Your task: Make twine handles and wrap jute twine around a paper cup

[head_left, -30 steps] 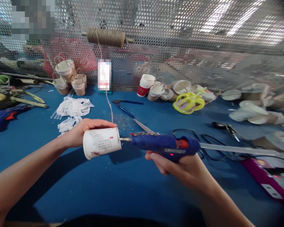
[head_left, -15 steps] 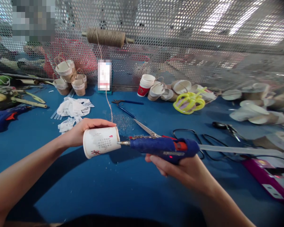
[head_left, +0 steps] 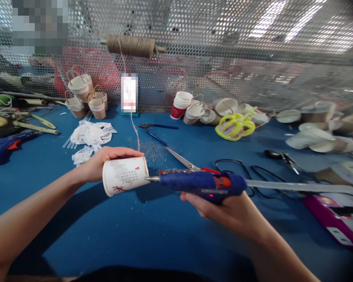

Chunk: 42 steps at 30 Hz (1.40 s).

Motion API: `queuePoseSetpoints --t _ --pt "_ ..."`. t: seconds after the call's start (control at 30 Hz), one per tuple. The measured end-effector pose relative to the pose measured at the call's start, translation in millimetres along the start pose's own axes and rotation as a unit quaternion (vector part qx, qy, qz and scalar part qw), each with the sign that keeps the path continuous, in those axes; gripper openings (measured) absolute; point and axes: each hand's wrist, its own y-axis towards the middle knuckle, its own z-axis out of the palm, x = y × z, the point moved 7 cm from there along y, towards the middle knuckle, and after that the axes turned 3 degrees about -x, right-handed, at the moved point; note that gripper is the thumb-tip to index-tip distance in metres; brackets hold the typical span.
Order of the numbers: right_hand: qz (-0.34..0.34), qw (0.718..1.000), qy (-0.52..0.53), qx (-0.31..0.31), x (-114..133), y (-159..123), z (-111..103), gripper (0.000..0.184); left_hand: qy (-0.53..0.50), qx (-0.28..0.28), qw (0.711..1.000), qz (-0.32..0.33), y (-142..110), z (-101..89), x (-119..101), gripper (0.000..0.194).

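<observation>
"Both my hands were occupied. My left hand (head_left: 99, 162) curled round a white paper cup (head_left: 125, 176), smooth-walled and tapering, tipped on its side; my right hand (head_left: 223, 209) gripped a blue plastic glue gun (head_left: 191, 182) with a red patch and a tiny red light aglow."

"Where exactly was the cup?"

"Held above the blue surface (head_left: 153, 243), slightly left of centre, its base facing right. The metal nozzle (head_left: 153, 178) met the base edge in my view, though I couldn't tell whether they touched. A translucent glue stick (head_left: 282, 185) jutted from the gun's rear."

"And the string?"

"Pale, fuzzy twine (head_left: 135, 131) ran down from a tightly coiled brown spool (head_left: 131, 46) before a perforated metal panel (head_left: 194, 23), reaching the base edge by my left fingertips."

"Could you read anything?"

"Rows of small dark characters marked the cup, with a pinkish spot and a blossom sprig, all too small for me. A pale label on the gun was no clearer. The stacked paper cups (head_left: 181, 105) behind carried a red band with an emblem I couldn't make out."

"What else lay about?"

"Steel-bladed scissors (head_left: 182, 159), blue-handled pincers (head_left: 166, 126), brown pails (head_left: 98, 108) with looped handles, a yellow openwork basket (head_left: 231, 137) and a magenta power strip (head_left: 320, 217)."
</observation>
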Motion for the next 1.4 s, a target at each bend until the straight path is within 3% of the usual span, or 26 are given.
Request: queuePoseSetpoints --t 0.17,0.4,0.63,0.73,1.0,1.17,1.3,1.4 --pt "0.032 0.999 0.016 -0.032 -1 2 -4 0.021 -0.03 0.016 0.999 -0.017 -1 5.2 4 0.037" --pt "0.061 0.998 0.02 -0.015 -2 -1 0 0.022 -0.02 0.007 1.0 -0.006 0 1.7 1 0.037" --pt "0.037 0.998 0.021 -0.036 4 0 -1 0.02 0.062 0.025 0.997 0.038 0 5.0 -4 0.038" --pt "0.062 0.997 0.009 -0.037 -2 -1 -1 0.021 0.049 0.017 0.998 0.033 0 3.6 -4 0.038" --pt "0.032 0.999 0.021 -0.035 4 -1 -2 0.016 0.063 0.017 0.997 0.042 0 2.2 -3 0.039" --pt "0.074 0.996 0.005 -0.043 -2 -1 -3 0.018 0.069 0.021 0.997 0.04 -1 3.7 -2 0.037" --pt "0.049 0.999 -0.002 -0.023 -4 -1 -4 0.011 0.052 0.008 0.998 0.041 0 1.1 -2 0.036" --pt "0.072 0.997 0.002 -0.015 -6 -1 -4 0.015 0.063 0.008 0.997 0.048 0 0.8 -2 0.036"
